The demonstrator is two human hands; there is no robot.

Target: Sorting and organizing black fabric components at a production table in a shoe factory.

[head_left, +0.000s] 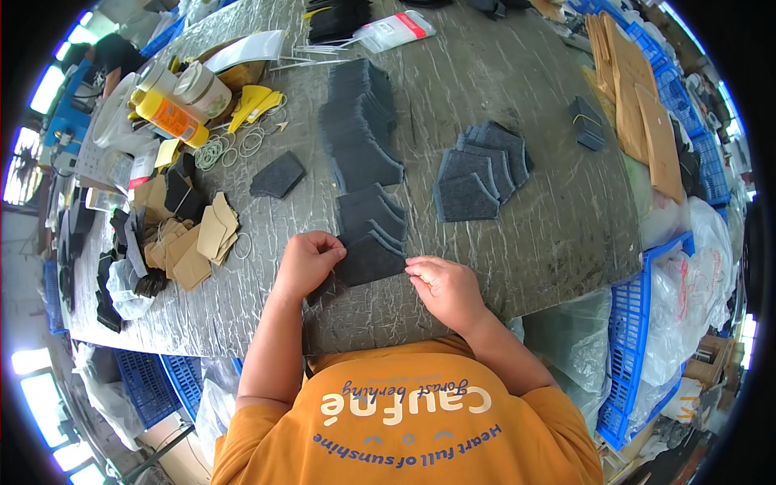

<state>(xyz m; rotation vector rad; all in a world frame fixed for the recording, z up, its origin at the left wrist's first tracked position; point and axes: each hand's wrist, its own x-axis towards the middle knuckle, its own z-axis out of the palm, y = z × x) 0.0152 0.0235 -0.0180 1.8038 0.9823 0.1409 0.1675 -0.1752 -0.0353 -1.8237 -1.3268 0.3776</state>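
At the near end of a column of overlapping dark grey pieces (360, 121), both my hands are on the nearest flat grey fabric piece (368, 265). My left hand (307, 263) pinches its left edge between thumb and fingers. On the opposite edge, my right hand (444, 287) has its fingertips closed at the corner. Several pieces just beyond lie stepped over one another. To the right is a fanned stack of similar pieces (469, 198), and a single dark piece (277, 175) lies to the left.
Brown card pieces (192, 259), rubber bands (212, 153), a yellow bottle (170, 117) and a white jar (202, 89) occupy the table's left side. A banded dark bundle (587, 136) lies far right. Blue crates (626, 347) with plastic bags stand beyond the right edge.
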